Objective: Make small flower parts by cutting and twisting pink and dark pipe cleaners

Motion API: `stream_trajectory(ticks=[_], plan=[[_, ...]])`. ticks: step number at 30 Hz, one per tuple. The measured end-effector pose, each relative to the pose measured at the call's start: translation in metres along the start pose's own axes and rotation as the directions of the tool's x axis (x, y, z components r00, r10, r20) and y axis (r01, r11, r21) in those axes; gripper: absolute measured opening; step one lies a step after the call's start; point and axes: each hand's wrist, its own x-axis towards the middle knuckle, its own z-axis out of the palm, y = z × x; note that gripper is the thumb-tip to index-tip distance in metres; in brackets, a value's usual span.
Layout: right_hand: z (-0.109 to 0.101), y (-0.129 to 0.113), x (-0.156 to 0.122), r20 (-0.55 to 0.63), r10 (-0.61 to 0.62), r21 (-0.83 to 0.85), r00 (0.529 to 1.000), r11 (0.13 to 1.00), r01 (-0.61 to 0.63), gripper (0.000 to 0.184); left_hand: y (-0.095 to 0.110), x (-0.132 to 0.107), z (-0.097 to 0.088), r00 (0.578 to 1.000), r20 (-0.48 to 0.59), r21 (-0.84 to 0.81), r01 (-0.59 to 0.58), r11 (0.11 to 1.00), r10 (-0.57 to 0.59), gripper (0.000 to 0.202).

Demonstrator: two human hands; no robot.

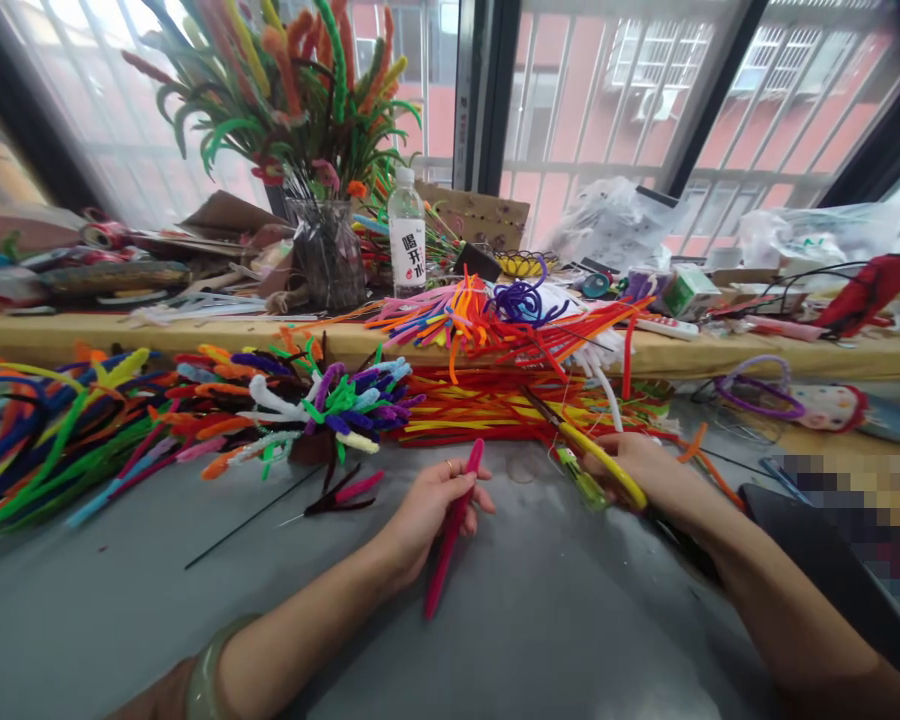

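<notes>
My left hand (444,505) pinches a fuzzy, bright pink pipe cleaner (450,545) between thumb and fingers, above the grey tabletop. The stem slants, its lower end pointing toward me. Over on the right, my right hand (634,465) is closed around a yellow-handled tool (604,462) with a narrow dark tip pointing away from me; its exact kind is unclear. Beside those fingers is a small translucent green object (581,480), perhaps a lighter. A dark stem with pink and brown fuzzy pieces (345,493) lies left of my left hand.
Bunches of coloured pipe cleaners (330,400) line the table's back edge, with red and yellow ones (480,410) beside them. A thin dark rod (247,520) lies at left. Behind, a cluttered ledge (682,352) holds a water bottle (406,235) and a glass vase (326,255).
</notes>
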Motion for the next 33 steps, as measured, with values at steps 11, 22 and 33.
stream_trajectory(ticks=[11,22,33], plan=[[0.027,-0.007,-0.015,0.401,-0.291,0.8,0.869,0.573,-0.177,0.05,0.007,0.001,0.0,0.974,-0.147,0.082,-0.161,0.984,0.172,0.021],[0.062,-0.033,-0.05,0.613,-0.378,0.744,0.694,0.572,-0.345,0.055,0.019,0.003,-0.011,0.851,-0.233,0.268,-0.408,0.873,0.47,0.022],[0.065,-0.031,-0.045,0.652,-0.343,0.72,0.676,0.561,-0.409,0.057,0.018,-0.002,-0.003,0.853,-0.2,0.358,-0.394,0.847,0.482,0.02]])
